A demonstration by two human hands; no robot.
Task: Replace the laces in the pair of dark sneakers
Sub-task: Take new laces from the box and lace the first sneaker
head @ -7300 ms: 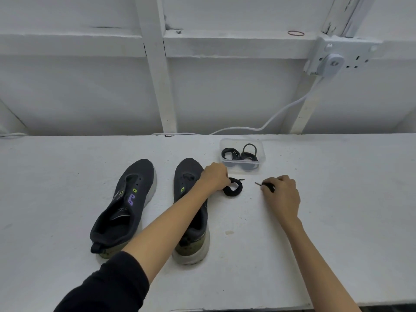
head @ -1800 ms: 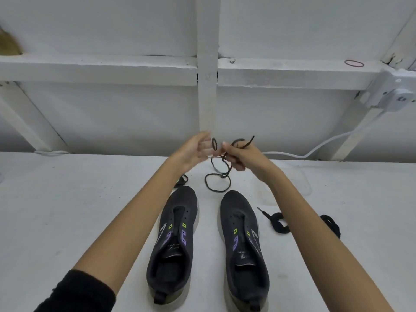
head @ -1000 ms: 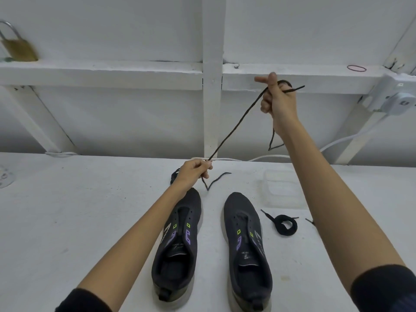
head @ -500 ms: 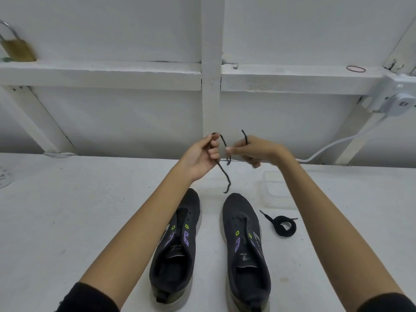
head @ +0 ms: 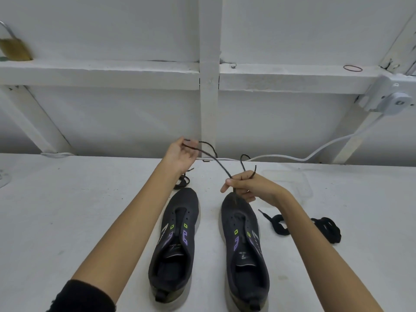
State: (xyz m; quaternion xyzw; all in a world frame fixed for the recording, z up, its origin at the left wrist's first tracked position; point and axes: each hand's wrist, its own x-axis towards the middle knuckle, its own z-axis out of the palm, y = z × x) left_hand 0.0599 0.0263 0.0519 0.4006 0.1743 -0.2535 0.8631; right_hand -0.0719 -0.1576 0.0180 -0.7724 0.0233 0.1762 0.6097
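Two hands, head view: both are lifted over the table (head: 67, 210), and each one holds the same thin lace (head: 211, 156).
left hand (head: 180, 157): your fingers are curled around one end part of the thin lace; its tip stands out just above your fingertips.
right hand (head: 252, 188): your thumb and forefinger pinch the thin lace, and the other fingers are folded below; a loop and a short end rise just above your knuckles.
thin lace: it hangs in a slack curve between your two grips.
left sneaker (head: 175, 239): it is on the table below your left fingers, eyelets unlaced, toe away from you.
right sneaker (head: 244, 248): its toe is directly under your right fingers; if they touch, I cannot tell.
coiled flat lace (head: 278, 225): it lies beside your right wrist, and a second coil (head: 328, 228) is farther right.
dark lace (head: 182, 182): it lies under your left wrist.
clear box (head: 301, 183): it is just right of your right fingers.
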